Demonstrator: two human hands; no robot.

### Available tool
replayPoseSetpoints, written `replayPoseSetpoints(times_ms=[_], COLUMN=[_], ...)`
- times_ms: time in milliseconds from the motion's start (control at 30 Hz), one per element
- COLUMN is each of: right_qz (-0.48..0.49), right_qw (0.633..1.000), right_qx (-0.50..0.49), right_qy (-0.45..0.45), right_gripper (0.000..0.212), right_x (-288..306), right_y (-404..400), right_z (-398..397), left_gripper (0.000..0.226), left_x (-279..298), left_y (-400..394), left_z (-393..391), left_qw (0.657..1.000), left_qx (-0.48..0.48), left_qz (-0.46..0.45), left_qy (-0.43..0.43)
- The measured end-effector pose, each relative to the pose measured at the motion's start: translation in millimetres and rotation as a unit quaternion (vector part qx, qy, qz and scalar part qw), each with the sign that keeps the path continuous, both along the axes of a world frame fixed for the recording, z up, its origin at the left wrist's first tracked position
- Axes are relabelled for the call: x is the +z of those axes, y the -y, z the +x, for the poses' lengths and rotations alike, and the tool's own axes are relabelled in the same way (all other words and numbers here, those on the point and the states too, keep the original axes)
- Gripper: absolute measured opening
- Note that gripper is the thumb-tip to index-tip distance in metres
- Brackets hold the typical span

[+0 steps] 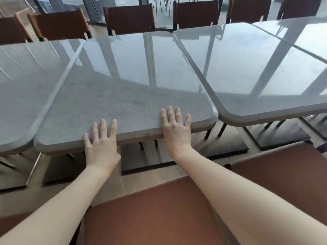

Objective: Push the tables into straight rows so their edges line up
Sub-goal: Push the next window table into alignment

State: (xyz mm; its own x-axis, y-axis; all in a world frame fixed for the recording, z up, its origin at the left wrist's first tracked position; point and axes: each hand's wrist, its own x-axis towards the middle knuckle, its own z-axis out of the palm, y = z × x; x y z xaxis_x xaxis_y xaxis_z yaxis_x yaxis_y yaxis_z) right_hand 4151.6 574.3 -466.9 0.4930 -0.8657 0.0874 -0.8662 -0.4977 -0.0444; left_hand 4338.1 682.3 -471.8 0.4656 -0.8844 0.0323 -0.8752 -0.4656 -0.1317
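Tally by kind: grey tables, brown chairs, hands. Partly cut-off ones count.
Grey tables: 4, at the left edge, the middle table, right, far right.
Brown chairs: 8, six beyond the tables, two on the near side.
Hands: 2, left hand and right hand, flat on the middle table.
Total: 14

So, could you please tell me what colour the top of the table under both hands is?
The table top is light grey, faintly marbled; the head view shows it.

floor: wood [155, 181] | brown chairs [130, 19] | glass wall [113, 1] | daylight
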Motion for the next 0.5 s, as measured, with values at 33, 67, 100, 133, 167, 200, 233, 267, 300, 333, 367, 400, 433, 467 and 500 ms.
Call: replayPoseSetpoints(times_ms=[33,67,100,133,167,200,233,267,300,333,367,400,433,467,500], right_qz=[0.012,0.023,0.037,0.054,0.071,0.086,0.098,0.106,0.106,0.097,0.085,0.073,0.057,0.038,0.022], right_qw=[1.000,1.000,0.999,0.997,0.995,0.990,0.984,0.973,0.955,0.930,0.897,0.861,0.824,0.784,0.740], right_qx=[0.005,0.012,0.022,0.034,0.046,0.055,0.052,0.036,0.001,-0.046,-0.097,-0.145,-0.192,-0.242,-0.298], right_qy=[0.005,0.012,0.022,0.036,0.059,0.092,0.141,0.204,0.277,0.352,0.422,0.482,0.530,0.569,0.603], right_gripper=[0.086,0.087,0.091,0.094,0.095,0.092,0.086,0.078,0.071,0.066,0.064,0.063,0.063,0.064,0.067], right_x=[1.9,2.0,1.5,1.3,2.2,3.4,4.8,6.9,9.0,10.0,9.7,8.8,7.4,4.9,2.3], right_y=[0.2,0.8,1.7,3.2,5.0,6.7,8.3,8.2,7.0,5.4,3.6,2.0,1.8,3.2,6.0], right_z=[-1.7,-4.3,-7.9,-12.8,-18.6,-23.9,-28.2,-31.3,-33.3,-35.5,-38.0,-41.4,-46.0,-52.0,-59.3], left_gripper=[0.104,0.103,0.099,0.094,0.088,0.085,0.081,0.079,0.077,0.077,0.078,0.078,0.075,0.070,0.062], left_x=[3.7,7.4,10.9,14.3,17.4,20.6,23.7,26.3,28.5,29.5,29.9,29.6,28.2,25.5,21.4], left_y=[-0.6,-0.7,0.1,1.8,4.8,9.3,16.8,27.0,40.5,57.8,76.5,95.1,112.5,126.9,137.6], left_z=[-2.8,-3.6,-2.8,-1.4,-0.1,0.7,0.3,-1.7,-5.7,-11.6,-19.6,-29.6,-40.3,-50.2,-57.6], left_qw=[1.000,0.999,0.998,0.996,0.995,0.993,0.988,0.981,0.973,0.967,0.962,0.959,0.956,0.954,0.955], left_qx=[0.001,0.003,0.004,-0.002,-0.021,-0.051,-0.090,-0.130,-0.164,-0.190,-0.203,-0.207,-0.203,-0.196,-0.188], left_qz=[0.010,0.012,0.010,0.004,-0.004,-0.016,-0.030,-0.041,-0.048,-0.053,-0.056,-0.059,-0.059,-0.054,-0.045], left_qy=[-0.018,-0.041,-0.065,-0.084,-0.097,-0.110,-0.125,-0.141,-0.153,-0.163,-0.173,-0.187,-0.204,-0.218,-0.223])
